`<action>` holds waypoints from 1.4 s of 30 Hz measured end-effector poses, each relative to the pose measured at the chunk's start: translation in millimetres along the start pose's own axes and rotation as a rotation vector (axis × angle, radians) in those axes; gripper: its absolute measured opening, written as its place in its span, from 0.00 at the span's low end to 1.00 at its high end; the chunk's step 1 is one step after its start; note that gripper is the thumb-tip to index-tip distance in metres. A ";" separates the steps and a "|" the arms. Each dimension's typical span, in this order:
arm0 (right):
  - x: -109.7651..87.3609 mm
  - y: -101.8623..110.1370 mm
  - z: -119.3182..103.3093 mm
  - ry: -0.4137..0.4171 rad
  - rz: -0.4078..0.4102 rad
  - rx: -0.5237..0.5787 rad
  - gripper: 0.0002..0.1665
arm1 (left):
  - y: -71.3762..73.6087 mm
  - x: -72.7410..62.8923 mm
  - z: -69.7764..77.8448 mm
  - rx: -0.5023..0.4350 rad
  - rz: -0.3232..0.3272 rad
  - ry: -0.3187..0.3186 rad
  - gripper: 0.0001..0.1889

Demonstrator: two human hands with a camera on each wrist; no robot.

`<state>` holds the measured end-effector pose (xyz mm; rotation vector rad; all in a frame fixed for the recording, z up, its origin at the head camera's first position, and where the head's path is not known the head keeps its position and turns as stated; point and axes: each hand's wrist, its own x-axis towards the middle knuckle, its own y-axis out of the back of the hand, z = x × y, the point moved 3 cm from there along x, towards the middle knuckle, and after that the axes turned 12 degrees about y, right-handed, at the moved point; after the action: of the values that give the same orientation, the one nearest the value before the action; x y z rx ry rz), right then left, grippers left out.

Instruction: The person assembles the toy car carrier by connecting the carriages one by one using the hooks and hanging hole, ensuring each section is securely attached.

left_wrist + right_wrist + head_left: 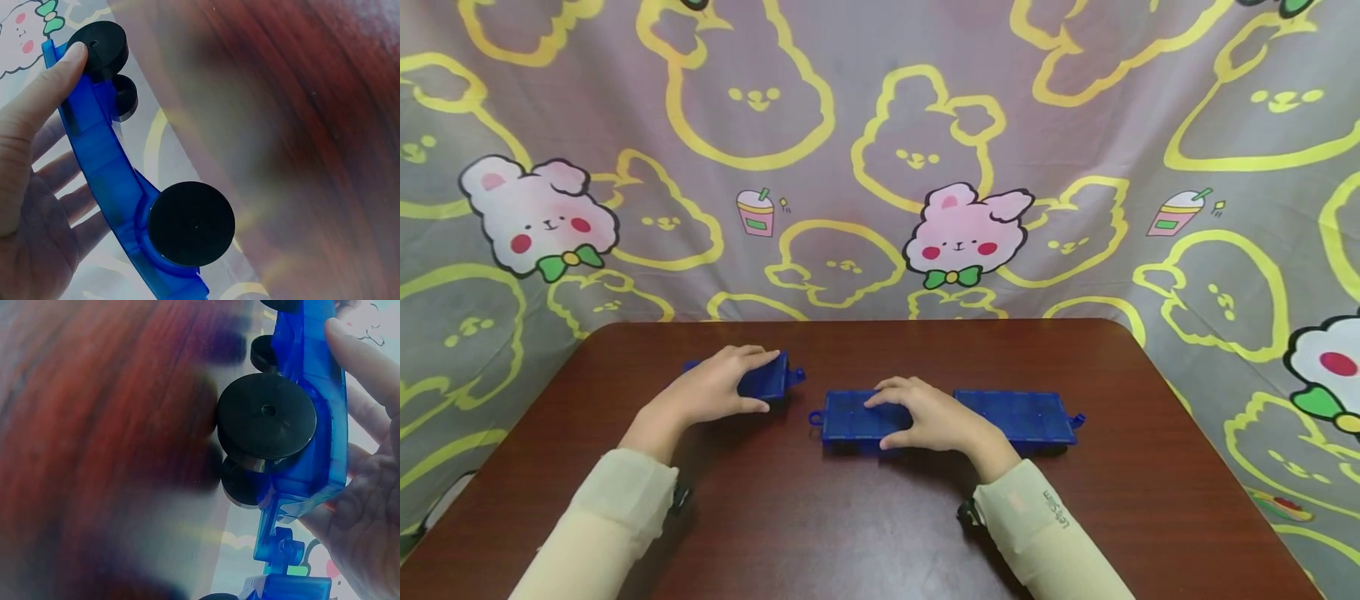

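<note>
My left hand (711, 387) grips a blue toy train wagon (767, 383) from above, at the left of the table. In the left wrist view the thumb lies on the side of this wagon (109, 162), beside a black wheel (192, 224). Near the middle, my right hand (943, 421) holds a second blue wagon (850, 414) between thumb and fingers. A third blue wagon (1015, 417) stands to its right; the coupling (281, 547) between these two shows in the right wrist view. The left wagon's hook (797, 377) and the second wagon's ring (816, 418) are apart.
The brown wooden table (820, 525) has rounded back corners. A patterned cloth (850, 167) hangs behind it and along its sides. At the far right, the third wagon's end hook (1078, 421) sticks out.
</note>
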<state>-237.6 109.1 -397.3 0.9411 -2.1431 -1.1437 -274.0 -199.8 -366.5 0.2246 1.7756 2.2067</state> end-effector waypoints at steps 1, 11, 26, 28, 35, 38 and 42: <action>-0.1 0.0 0.1 0.000 0.001 0.003 0.32 | 0.2 -1.0 0.7 0.003 0.001 -0.003 0.42; -1.7 1.5 1.0 -0.003 0.010 0.020 0.31 | -2.5 -9.5 5.5 0.028 -0.009 -0.004 0.42; -2.0 2.3 1.9 -0.004 0.027 0.045 0.32 | -8.0 -15.6 13.5 0.052 -0.075 -0.002 0.42; -2.1 2.7 1.5 -0.001 0.028 0.047 0.32 | -8.1 -16.5 15.3 0.057 -0.078 -0.004 0.42; -2.7 3.0 1.8 0.004 0.042 0.054 0.32 | -9.9 -18.5 19.3 0.068 -0.088 -0.007 0.42; -2.5 3.1 1.7 0.006 0.044 0.055 0.32 | -10.8 -19.8 20.9 0.061 -0.095 -0.013 0.42; -2.1 2.9 2.4 0.000 0.038 0.055 0.32 | -12.3 -20.4 23.0 0.059 -0.091 -0.034 0.42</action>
<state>-239.0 113.1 -396.4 0.9207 -2.1932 -1.0718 -246.1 -182.8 -372.0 0.1885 1.7981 2.0778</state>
